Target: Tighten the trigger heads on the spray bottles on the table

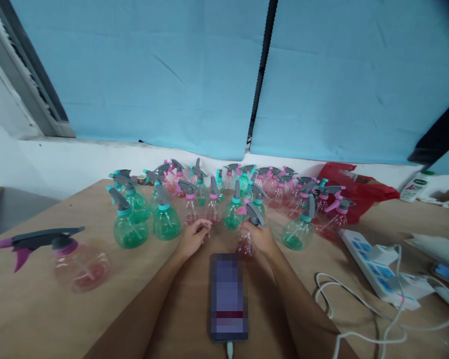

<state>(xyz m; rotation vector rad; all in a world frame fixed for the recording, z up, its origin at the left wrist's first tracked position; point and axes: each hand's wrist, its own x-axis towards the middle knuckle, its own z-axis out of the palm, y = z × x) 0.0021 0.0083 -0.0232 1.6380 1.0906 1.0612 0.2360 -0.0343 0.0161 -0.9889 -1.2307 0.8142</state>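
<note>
My right hand (261,238) is wrapped round a clear pink spray bottle (246,244) with a grey and pink trigger head, upright at the table's middle. To its left, my left hand (194,238) rests near the tabletop, fingers curled together, with no object visible in them. Just behind that hand stand two pink spray bottles, one of them (214,209) with its grey lever pointing up. A green spray bottle (233,214) is between and beyond the hands. Another green bottle (166,223) stands left of my left hand, and one more (298,234) right of my right hand.
A phone (228,294) with a cable lies between my forearms. At the left, a pink spray bottle (83,267) stands apart. Several more bottles line the wall. A red plastic bag (353,192), a white power strip (374,271) and loose white cables (353,294) occupy the right.
</note>
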